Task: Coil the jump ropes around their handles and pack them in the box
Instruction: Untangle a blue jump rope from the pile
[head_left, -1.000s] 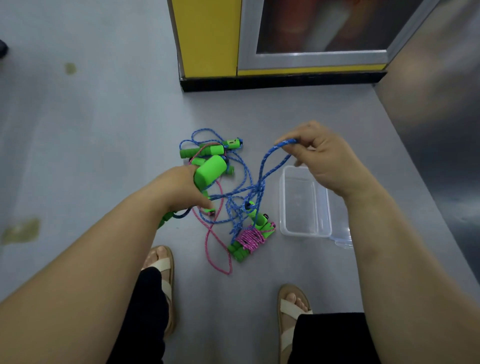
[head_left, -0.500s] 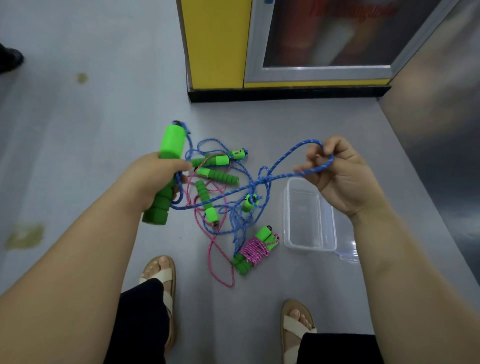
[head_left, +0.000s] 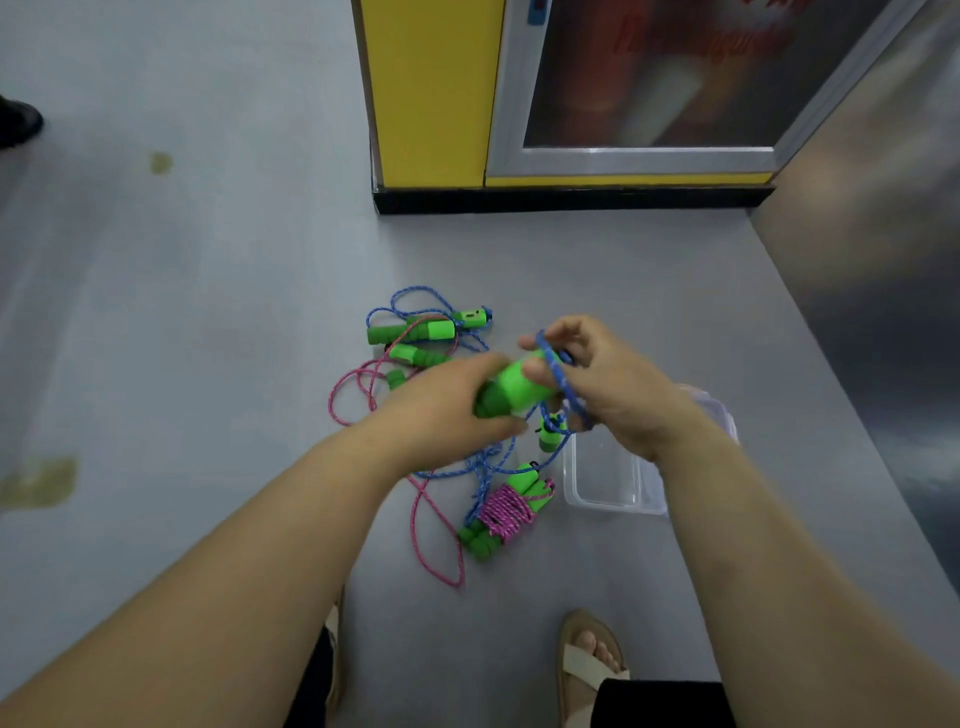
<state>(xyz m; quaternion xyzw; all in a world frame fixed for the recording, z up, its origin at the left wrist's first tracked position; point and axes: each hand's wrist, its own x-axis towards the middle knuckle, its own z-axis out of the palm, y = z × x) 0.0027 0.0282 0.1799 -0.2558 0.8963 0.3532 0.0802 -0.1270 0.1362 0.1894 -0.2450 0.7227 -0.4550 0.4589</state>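
Observation:
My left hand grips a green foam jump-rope handle above the floor. My right hand pinches the blue rope and lays it against that handle's upper end. More blue rope hangs down to a tangle on the floor, with a second green handle dangling. A pair of green handles wrapped in pink rope lies below. Loose pink rope and other green handles lie beyond my left hand. The clear plastic box sits open on the floor, partly hidden by my right wrist.
A yellow cabinet with a glass door stands ahead. A grey wall runs along the right. My sandalled feet are at the bottom. A dark shoe shows at the far left edge.
My hands have come together: the left swung the green handle from upright at the left to the centre, and the right brought the blue rope loop onto the handle.

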